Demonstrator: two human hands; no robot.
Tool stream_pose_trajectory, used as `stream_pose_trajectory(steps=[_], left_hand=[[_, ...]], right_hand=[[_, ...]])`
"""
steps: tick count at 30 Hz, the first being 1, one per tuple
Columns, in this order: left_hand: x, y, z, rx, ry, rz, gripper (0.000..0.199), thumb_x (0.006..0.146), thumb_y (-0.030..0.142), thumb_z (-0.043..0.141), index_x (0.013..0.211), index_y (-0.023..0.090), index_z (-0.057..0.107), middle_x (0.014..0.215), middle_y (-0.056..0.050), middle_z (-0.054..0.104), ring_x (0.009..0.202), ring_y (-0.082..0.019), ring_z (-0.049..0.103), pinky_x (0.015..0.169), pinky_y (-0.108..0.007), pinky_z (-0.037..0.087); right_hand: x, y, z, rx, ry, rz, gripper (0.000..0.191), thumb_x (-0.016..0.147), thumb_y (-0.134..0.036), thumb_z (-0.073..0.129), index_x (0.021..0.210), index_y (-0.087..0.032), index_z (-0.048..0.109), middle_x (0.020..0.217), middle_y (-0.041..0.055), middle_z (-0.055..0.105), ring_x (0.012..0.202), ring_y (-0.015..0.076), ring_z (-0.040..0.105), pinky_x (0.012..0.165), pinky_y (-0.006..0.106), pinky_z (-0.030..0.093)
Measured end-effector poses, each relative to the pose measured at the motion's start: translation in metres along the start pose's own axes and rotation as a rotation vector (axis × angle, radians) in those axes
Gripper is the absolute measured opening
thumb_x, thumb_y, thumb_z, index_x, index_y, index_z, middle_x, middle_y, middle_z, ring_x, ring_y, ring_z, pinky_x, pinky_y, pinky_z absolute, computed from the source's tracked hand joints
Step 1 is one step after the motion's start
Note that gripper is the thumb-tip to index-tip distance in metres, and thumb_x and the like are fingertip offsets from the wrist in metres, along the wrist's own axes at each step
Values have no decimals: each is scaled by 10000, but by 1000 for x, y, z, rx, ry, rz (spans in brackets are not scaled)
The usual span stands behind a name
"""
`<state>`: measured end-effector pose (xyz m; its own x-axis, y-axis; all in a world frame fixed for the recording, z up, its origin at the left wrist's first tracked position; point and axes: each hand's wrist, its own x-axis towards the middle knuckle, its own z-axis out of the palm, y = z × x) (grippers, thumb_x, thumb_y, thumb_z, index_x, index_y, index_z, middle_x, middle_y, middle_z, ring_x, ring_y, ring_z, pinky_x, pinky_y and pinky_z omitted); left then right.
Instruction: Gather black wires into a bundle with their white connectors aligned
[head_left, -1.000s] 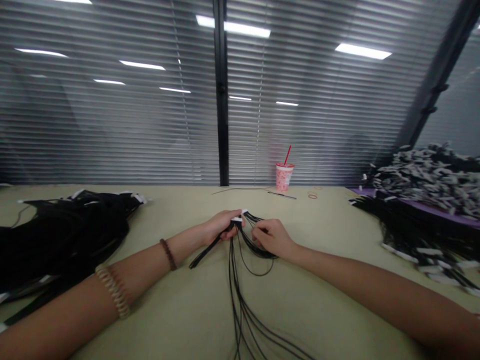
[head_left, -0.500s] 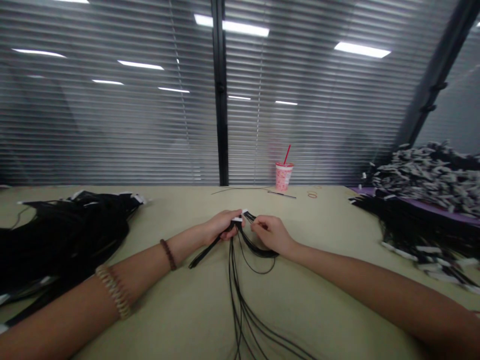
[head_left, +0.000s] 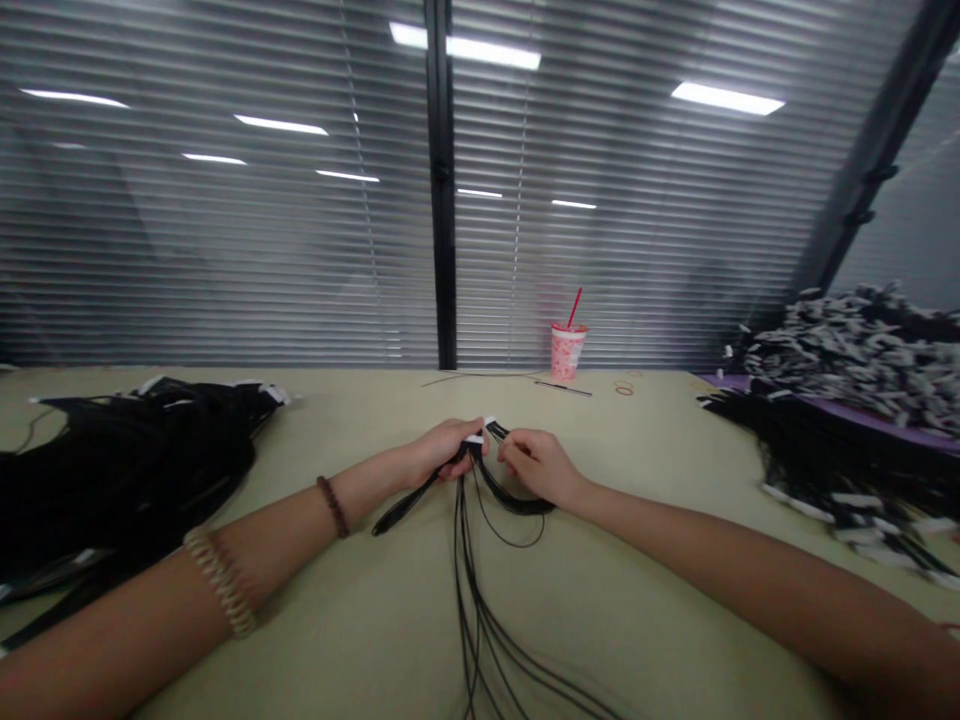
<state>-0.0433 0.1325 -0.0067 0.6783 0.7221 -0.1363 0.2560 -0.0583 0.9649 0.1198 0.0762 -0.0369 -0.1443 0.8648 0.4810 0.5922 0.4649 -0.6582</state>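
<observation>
My left hand (head_left: 448,447) is closed around a black cable bundle with a white connector (head_left: 473,439) showing at the fingertips. From that grip several thin black cables (head_left: 474,590) hang down over the table toward me, and a short taped black end (head_left: 397,515) sticks out to the lower left. Fingers pinched, my right hand (head_left: 541,463) holds black wires just behind a second white connector (head_left: 490,422). The two connectors are close together. A black loop of cable (head_left: 510,497) sags between the hands.
A large pile of black cables (head_left: 165,450) lies at left. On the right are more black cables (head_left: 810,450) and a heap with white connectors (head_left: 862,345). At the back stand a pink cup with a straw (head_left: 568,352), a pen (head_left: 562,387) and rubber bands (head_left: 624,388).
Both hands stay almost in place, still gripping the cables. The hanging cables and the taped end have shifted slightly left.
</observation>
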Motion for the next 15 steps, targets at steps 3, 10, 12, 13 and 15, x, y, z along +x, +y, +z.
stream_pose_trajectory(steps=[3, 10, 12, 13, 15], left_hand=[[-2, 1, 0, 22, -10, -1, 451, 775, 546, 326, 690, 150, 523, 259, 47, 370, 225, -57, 217, 289, -175, 127], [-3, -1, 0, 18, -43, 29, 447, 780, 545, 325, 678, 155, 518, 254, 49, 360, 224, -55, 220, 286, -175, 115], [-3, -1, 0, 18, -46, 28, 438, 785, 535, 326, 675, 156, 517, 254, 49, 361, 223, -55, 222, 284, -173, 114], [-3, -1, 0, 20, -46, 29, 436, 787, 531, 325, 673, 156, 516, 256, 49, 364, 222, -55, 223, 283, -172, 115], [-3, 0, 0, 31, -38, 34, 440, 788, 532, 322, 665, 156, 514, 257, 48, 366, 221, -55, 224, 281, -171, 118]], right_hand=[[-1, 0, 0, 8, -4, -12, 170, 753, -145, 433, 638, -145, 558, 517, -30, 510, 458, 64, 429, 439, 159, 302], [-3, -1, 0, 14, -18, -36, 163, 752, -152, 442, 624, -148, 544, 520, -34, 510, 464, 62, 430, 451, 162, 301], [-4, -1, 0, 11, -18, -40, 165, 752, -151, 439, 625, -150, 545, 520, -36, 513, 463, 61, 429, 452, 163, 299], [-4, -1, 0, 11, -18, -40, 167, 753, -152, 437, 628, -150, 547, 520, -36, 515, 462, 61, 430, 452, 164, 298], [-4, -1, 0, 11, -18, -39, 167, 757, -160, 437, 635, -149, 551, 522, -35, 520, 460, 62, 435, 451, 164, 301]])
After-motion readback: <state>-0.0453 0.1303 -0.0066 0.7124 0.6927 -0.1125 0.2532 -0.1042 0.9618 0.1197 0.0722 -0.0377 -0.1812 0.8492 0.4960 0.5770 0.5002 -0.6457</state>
